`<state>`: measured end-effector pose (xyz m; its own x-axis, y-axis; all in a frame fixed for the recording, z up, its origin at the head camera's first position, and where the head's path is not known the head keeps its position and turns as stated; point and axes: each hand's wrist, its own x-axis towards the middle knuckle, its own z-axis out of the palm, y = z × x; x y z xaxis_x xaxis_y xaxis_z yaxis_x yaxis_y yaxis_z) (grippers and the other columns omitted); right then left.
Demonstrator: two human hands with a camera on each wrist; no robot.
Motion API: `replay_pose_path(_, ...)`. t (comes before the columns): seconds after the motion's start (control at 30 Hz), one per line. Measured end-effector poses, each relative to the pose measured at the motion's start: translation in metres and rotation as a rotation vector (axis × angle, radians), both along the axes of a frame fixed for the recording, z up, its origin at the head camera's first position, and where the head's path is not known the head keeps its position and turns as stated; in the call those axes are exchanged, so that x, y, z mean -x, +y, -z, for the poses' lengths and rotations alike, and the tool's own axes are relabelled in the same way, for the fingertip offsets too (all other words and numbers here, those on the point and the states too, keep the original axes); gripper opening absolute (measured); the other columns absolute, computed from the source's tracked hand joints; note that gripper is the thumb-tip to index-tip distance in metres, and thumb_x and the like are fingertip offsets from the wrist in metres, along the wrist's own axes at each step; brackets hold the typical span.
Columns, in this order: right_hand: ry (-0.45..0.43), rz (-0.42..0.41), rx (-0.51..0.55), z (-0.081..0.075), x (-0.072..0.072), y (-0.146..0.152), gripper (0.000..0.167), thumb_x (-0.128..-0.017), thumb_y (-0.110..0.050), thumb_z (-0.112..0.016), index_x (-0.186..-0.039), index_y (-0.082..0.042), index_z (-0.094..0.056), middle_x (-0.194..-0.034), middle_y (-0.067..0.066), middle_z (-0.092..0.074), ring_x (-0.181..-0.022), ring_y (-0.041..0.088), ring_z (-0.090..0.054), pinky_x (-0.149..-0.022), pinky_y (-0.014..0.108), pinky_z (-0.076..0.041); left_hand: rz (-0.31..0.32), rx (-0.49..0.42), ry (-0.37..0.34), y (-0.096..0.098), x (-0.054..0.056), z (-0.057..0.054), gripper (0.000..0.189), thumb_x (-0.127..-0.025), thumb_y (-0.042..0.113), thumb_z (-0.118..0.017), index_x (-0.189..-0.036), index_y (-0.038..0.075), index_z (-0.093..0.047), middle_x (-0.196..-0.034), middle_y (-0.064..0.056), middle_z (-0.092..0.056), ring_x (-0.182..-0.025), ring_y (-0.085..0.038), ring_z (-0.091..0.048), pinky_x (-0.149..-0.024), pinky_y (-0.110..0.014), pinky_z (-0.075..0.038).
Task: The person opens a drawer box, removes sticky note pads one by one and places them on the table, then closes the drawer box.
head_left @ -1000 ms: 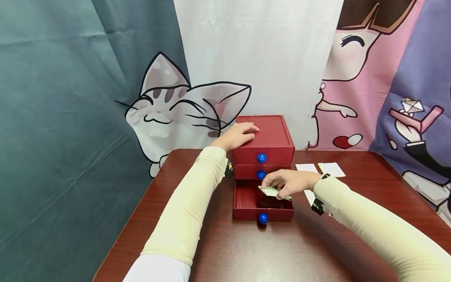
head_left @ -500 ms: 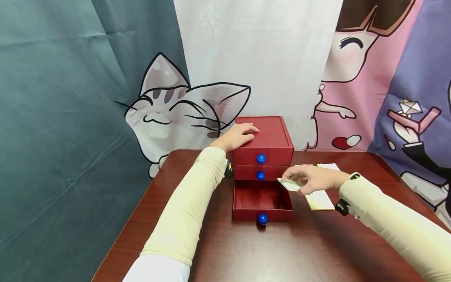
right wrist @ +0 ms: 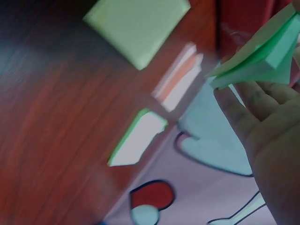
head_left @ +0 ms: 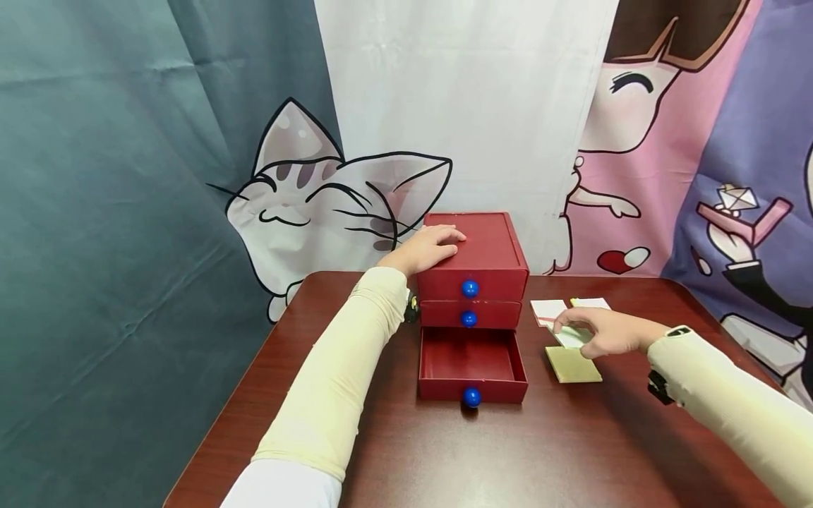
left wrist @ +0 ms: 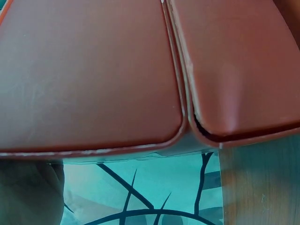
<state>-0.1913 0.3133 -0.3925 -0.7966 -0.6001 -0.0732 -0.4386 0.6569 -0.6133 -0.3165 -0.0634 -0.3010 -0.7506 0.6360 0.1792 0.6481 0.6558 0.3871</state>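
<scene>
A small pale-green card (head_left: 569,336) is pinched between thumb and fingers of the right hand (head_left: 600,331), held just above the tabletop (head_left: 610,437) to the right of the red drawer box (head_left: 473,282). In the right wrist view the card (right wrist: 262,54) is seen edge-on and tilted, clamped at the fingertips. Directly below and just nearer the person lies a yellow-green pad (head_left: 573,364), flat on the tabletop; two white cards (head_left: 549,310) lie just beyond the hand. The open bottom drawer (head_left: 471,367) lies to the left of the held card, pulled out toward the person, its blue knob (head_left: 471,397) at the front. The right hand is much the nearer to the cards and the drawer. The left hand (head_left: 427,247) rests flat, fingers straight, on the box top.
</scene>
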Motion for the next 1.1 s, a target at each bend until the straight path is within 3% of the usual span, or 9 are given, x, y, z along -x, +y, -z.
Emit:
replay_pose_path(0.3, 0.094, 0.056, -0.129, 0.029, 0.002, 0.04, 0.052, -0.063, -0.006, -0.078, -0.111, -0.021, -0.063, -0.115, 0.001, -0.056, -0.098, 0.022, -0.05, -0.076, 0.033, -0.045, -0.004, -0.001, 0.011, 0.0, 0.001, 0.001, 0.038, -0.105, 0.03, -0.049, -0.141, 0.023, -0.059, -0.153, 0.0, -0.048, -0.146, -0.017, -0.035, -0.124, -0.039, -0.016)
replay_pose_path(0.5, 0.186, 0.065, -0.195, 0.049, 0.003, 0.062, 0.052, -0.06, -0.004, -0.078, -0.105, -0.023, -0.062, -0.108, -0.001, -0.055, -0.087, 0.014, -0.051, -0.068, 0.026, -0.042, -0.001, 0.007, 0.015, 0.0, 0.002, 0.001, 0.038, -0.105, 0.029, -0.049, -0.141, 0.023, -0.059, -0.153, 0.0, -0.048, -0.145, -0.015, -0.035, -0.124, -0.037, -0.013)
replay_pose_path(0.77, 0.18, 0.076, -0.245, 0.061, 0.0, 0.073, 0.054, -0.055, -0.001, -0.078, -0.101, -0.024, -0.062, -0.11, 0.001, -0.054, -0.084, 0.013, -0.051, -0.067, 0.025, -0.042, -0.007, -0.005, -0.008, 0.0, 0.002, 0.004, 0.039, -0.105, 0.033, -0.049, -0.142, 0.025, -0.058, -0.154, 0.002, -0.047, -0.146, -0.015, -0.034, -0.123, -0.036, -0.015)
replay_pose_path(1.1, 0.211, 0.092, -0.283, 0.07, -0.004, 0.077, 0.062, -0.054, 0.007, -0.074, -0.104, -0.026, -0.061, -0.117, 0.005, -0.051, -0.089, 0.018, -0.055, -0.07, 0.026, -0.045, 0.014, -0.012, 0.029, -0.001, 0.002, 0.005, 0.038, -0.105, 0.029, -0.049, -0.141, 0.022, -0.059, -0.152, 0.0, -0.049, -0.145, -0.014, -0.035, -0.124, -0.036, -0.012)
